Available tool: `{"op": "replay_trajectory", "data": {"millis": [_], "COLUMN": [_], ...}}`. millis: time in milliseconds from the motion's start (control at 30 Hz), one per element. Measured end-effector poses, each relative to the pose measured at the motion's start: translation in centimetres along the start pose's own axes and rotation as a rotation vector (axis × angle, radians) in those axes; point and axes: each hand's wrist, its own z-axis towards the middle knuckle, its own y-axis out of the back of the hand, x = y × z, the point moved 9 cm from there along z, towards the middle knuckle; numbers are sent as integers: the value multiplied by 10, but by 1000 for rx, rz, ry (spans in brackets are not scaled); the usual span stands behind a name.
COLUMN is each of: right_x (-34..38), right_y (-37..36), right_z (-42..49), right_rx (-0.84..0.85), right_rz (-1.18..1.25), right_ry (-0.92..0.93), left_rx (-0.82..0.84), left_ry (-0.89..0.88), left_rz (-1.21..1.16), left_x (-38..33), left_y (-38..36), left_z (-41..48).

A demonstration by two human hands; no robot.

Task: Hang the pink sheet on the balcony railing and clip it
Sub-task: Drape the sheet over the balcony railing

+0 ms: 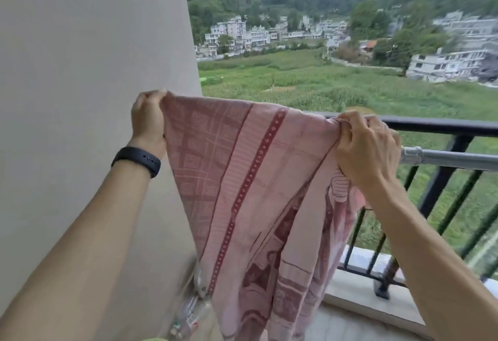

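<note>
Pink sheet (256, 179): we hold it spread at the left end of the balcony railing (444, 126), hanging down beside the wall (80, 71).
Left hand (148, 119): fingers curled round its upper corner.
Right hand (366, 146): pinches the bunched edge at the top rail.

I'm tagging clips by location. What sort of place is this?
Probably an upper-floor home balcony: a black metal railing on a pale stone kerb, a plain beige wall, and green fields with pale houses below.
</note>
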Motion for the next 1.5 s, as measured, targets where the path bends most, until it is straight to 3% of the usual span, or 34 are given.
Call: {"op": "replay_trajectory", "data": {"millis": [100,167,233,333,467,667,767,867,967,1067,1133,1267,1500], "right_x": [-23,-10,27,91,118,118,106,93,86,86,99,158,223], "right_y": [4,5,-1,-35,-91,-94,-72,-46,-47,-54,-56,-72,-135], "right_z": [-14,-28,-41,-55,-53,-56,-60,-61,-78,-98,-104,-94,-66], "right_rx": [84,88,101,231,409,123,-23,-103,-38,-23,-11,126,434], "right_rz": [-174,-231,-176,-92,-130,-105,27,100,-7,-65,-95,-59,-177], "right_ry": [-111,-80,17,181,190,347,451,384,355,336,313,390,402], "left_rx": [168,344,390,442,474,560,504,384,295,408,400,376,302], "left_ry": [142,315,435,450,417,426,272,129,103,179,265,412,170], "left_rz": [188,283,280,439,585,308,100,-113,251,569,571,297,582], "left_x": [51,94,114,114,105,94,58,28,65,125,141,127,96], "left_y": [16,27,39,43,38,23,20,45,86,109,116,102,97], "left_z": [-4,-21,-31,-28,-20,-19,-13,-2,-9,-34,-38,-18,24]}}
